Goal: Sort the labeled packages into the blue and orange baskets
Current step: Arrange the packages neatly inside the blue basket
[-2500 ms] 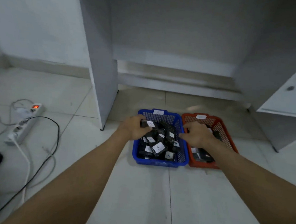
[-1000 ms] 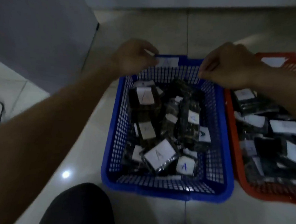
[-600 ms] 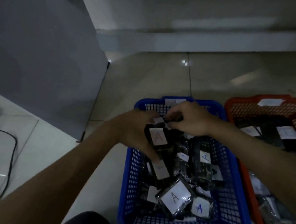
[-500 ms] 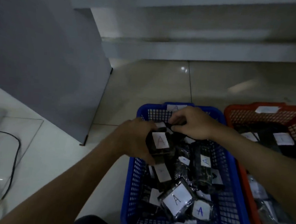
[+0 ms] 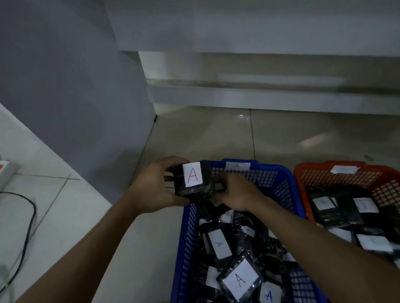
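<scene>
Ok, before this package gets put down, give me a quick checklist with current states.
1. Label reads A: ok, red A on the held package.
2. Left hand grips it: ok.
3. Right hand grip: cannot tell, it touches the package's right edge.
4. Blue basket tagged A: ok.
5. Package over the blue basket: not ok, it hangs at the far left corner.
6. Orange basket tag letter: cannot tell.

A red "A" stands on the white label of the black package (image 5: 193,182) held up. The blue basket (image 5: 287,181) rim tag reads "A"; several packages inside (image 5: 239,282) show "A".
</scene>
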### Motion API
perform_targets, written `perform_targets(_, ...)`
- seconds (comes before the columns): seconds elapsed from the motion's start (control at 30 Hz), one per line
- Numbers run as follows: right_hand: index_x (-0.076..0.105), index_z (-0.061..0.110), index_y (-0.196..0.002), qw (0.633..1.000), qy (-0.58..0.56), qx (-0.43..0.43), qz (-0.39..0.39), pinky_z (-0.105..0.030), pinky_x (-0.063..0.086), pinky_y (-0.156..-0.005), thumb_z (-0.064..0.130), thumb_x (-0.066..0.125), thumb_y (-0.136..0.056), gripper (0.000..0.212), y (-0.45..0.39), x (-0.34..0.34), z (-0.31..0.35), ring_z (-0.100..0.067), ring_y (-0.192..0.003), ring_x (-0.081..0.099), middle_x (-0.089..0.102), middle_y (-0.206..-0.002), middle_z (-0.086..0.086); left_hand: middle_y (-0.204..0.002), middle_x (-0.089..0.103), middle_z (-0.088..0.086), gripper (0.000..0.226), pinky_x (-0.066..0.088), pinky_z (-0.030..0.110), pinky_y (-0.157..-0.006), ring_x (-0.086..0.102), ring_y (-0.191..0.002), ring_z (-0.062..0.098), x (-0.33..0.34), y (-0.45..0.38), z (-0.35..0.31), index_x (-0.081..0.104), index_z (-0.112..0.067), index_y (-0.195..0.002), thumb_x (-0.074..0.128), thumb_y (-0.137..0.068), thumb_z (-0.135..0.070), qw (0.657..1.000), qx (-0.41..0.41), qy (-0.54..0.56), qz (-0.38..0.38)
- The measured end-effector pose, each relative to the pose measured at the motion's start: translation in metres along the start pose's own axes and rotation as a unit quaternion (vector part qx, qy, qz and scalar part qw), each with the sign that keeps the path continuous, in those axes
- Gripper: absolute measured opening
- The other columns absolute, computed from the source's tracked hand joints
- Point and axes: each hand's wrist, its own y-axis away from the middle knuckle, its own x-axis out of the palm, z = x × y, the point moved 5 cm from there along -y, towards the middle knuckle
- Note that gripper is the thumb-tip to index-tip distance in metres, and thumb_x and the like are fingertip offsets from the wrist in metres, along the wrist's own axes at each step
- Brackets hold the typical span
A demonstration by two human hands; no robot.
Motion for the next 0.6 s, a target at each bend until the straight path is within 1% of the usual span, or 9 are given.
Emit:
perform_targets(0.1,0.066,0.018,-0.083,0.997,-0.036,0.049,-0.05,-0.037,0.058,-0.068,0.049,0.064,-0.084,0.031,-0.013,0.007,0.001,-0.022,-0.077,0.069,0.071,-0.081,-0.002,-0.111,0.066,-0.019,0.071,0.045,0.002,-0.082,0.059,-0.108,-0.005,-0.01,-0.007,0.005,0.063,-0.028,-0.119,0.095,-0.057,-0.015,1.0,-0.005,0.004,-0.014)
perform_targets(0.13,0.062,0.019,-0.074,0.995,-0.053,0.061,-0.06,-0.035,0.056,-0.063,0.046,0.066,-0.084,0.029,-0.016,0.009,0.0,-0.023,-0.074,0.069,0.068,-0.075,-0.001,-0.112,0.067,-0.017,0.072,0.046,0.004,-0.083,0.06,-0.107,-0.003,-0.014,-0.009,0.006,0.064,-0.027,-0.12,0.095,-0.057,-0.015,1.0,-0.006,0.003,-0.018)
perform_targets(0.17,0.061,0.02,-0.074,0.993,-0.073,0.07,-0.067,-0.033,0.056,-0.063,0.041,0.071,-0.083,0.025,-0.019,0.01,0.0,-0.023,-0.075,0.068,0.067,-0.075,0.0,-0.112,0.067,-0.016,0.073,0.046,0.006,-0.085,0.061,-0.107,-0.001,-0.018,-0.01,0.009,0.064,-0.026,-0.121,0.096,-0.056,-0.015,1.0,-0.005,0.002,-0.023)
perform_targets(0.23,0.065,0.02,-0.088,0.986,-0.113,0.101,-0.067,-0.032,0.059,-0.074,0.031,0.081,-0.079,0.021,-0.021,0.01,-0.006,-0.019,-0.084,0.068,0.066,-0.086,0.003,-0.113,0.067,-0.014,0.074,0.046,0.008,-0.086,0.061,-0.108,0.002,-0.025,-0.012,0.015,0.064,-0.025,-0.122,0.095,-0.056,-0.014,0.999,-0.005,-0.002,-0.031)
perform_targets(0.3,0.068,0.015,-0.098,0.972,-0.185,0.131,-0.065,-0.032,0.06,-0.082,0.021,0.087,-0.074,0.031,-0.022,0.008,-0.015,-0.02,-0.09,0.069,0.07,-0.098,-0.001,-0.115,0.067,-0.012,0.075,0.047,0.01,-0.088,0.061,-0.109,0.004,-0.031,-0.012,0.019,0.063,-0.024,-0.123,0.095,-0.056,-0.015,0.999,-0.008,-0.01,-0.036)
perform_targets(0.4,0.067,0.008,-0.106,0.921,-0.357,0.15,-0.044,-0.031,0.063,-0.074,0.006,0.089,-0.072,0.04,-0.006,0.003,-0.022,-0.022,-0.088,0.073,0.073,-0.101,-0.008,-0.117,0.067,-0.011,0.076,0.049,0.019,-0.093,0.061,-0.11,0.006,-0.033,-0.008,0.022,0.062,-0.024,-0.125,0.095,-0.057,-0.016,0.999,-0.014,-0.01,-0.043)
perform_targets(0.47,0.066,0.003,-0.113,0.887,-0.437,0.146,-0.01,-0.029,0.062,-0.075,0.0,0.085,-0.076,0.042,0.014,-0.006,-0.021,-0.021,-0.088,0.074,0.075,-0.1,-0.01,-0.116,0.067,-0.013,0.076,0.048,0.016,-0.091,0.061,-0.109,0.003,-0.03,-0.003,0.019,0.062,-0.026,-0.125,0.095,-0.057,-0.016,0.999,-0.016,-0.007,-0.044)
perform_targets(0.53,0.068,0.003,-0.114,0.879,-0.46,0.123,0.019,-0.029,0.062,-0.078,0.001,0.082,-0.078,0.039,0.037,-0.019,-0.021,-0.02,-0.09,0.076,0.078,-0.099,-0.008,-0.114,0.067,-0.017,0.076,0.046,0.01,-0.087,0.062,-0.107,-0.001,-0.025,0.003,0.012,0.062,-0.027,-0.123,0.095,-0.057,-0.014,0.999,-0.015,0.001,-0.039)
perform_targets(0.6,0.07,0.005,-0.114,0.886,-0.451,0.102,0.038,-0.027,0.061,-0.077,0.004,0.081,-0.08,0.036,0.06,-0.032,-0.021,-0.018,-0.094,0.076,0.078,-0.102,-0.007,-0.113,0.067,-0.017,0.075,0.047,0.01,-0.086,0.062,-0.105,-0.002,-0.02,0.009,0.004,0.062,-0.027,-0.123,0.095,-0.056,-0.013,0.999,-0.013,0.006,-0.033)
